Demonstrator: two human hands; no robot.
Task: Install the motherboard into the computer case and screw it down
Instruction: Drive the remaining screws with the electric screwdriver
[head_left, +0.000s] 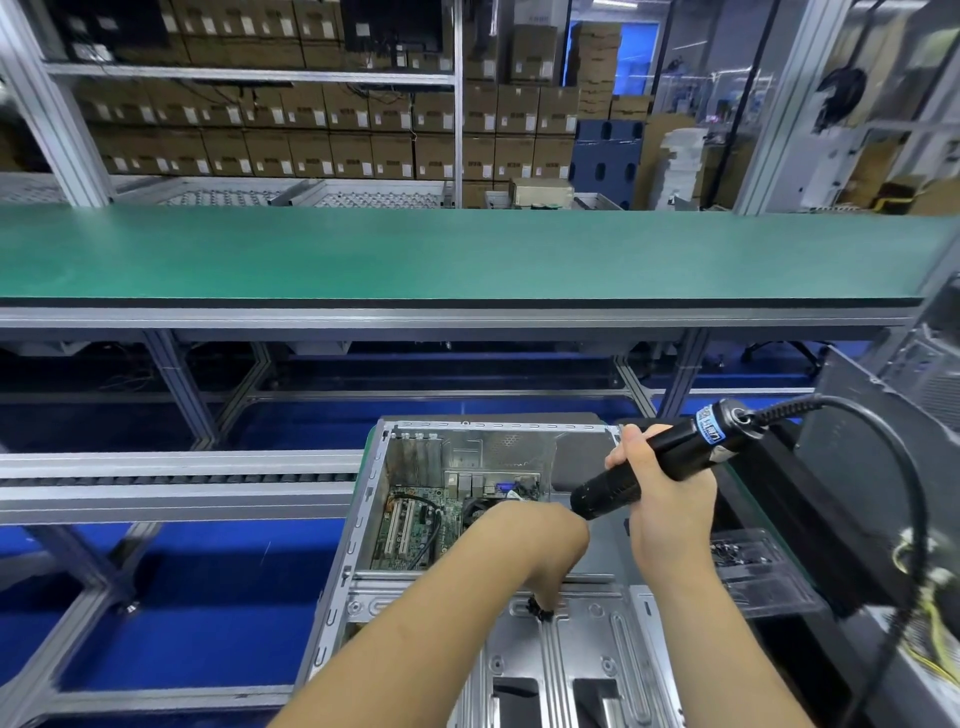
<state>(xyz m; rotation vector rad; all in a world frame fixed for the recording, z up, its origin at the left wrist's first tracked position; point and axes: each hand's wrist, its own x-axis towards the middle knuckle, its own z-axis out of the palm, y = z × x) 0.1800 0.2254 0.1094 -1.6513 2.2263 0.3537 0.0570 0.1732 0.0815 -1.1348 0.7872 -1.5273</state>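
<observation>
Conveyor rail (176, 486): running in from the left, stopping beside the case.
Computer case (363, 525): lying open on its side, low centre, walls up.
Motherboard (415, 530): green, seated flat in the case's far half, white slots showing, a black cable looped over it.
Left hand (545, 551): reaching across into the case just right of the board, wrist bent down; the fingers are hidden, so I cannot tell whether they grip anything.
Electric screwdriver (654, 467): black, tilted, nose aimed down toward the left wrist.
Right hand (665, 493): clamped around the screwdriver's barrel, above the case's right side.
Clear plastic tray (753, 566): right of the case, small dark parts inside.
</observation>
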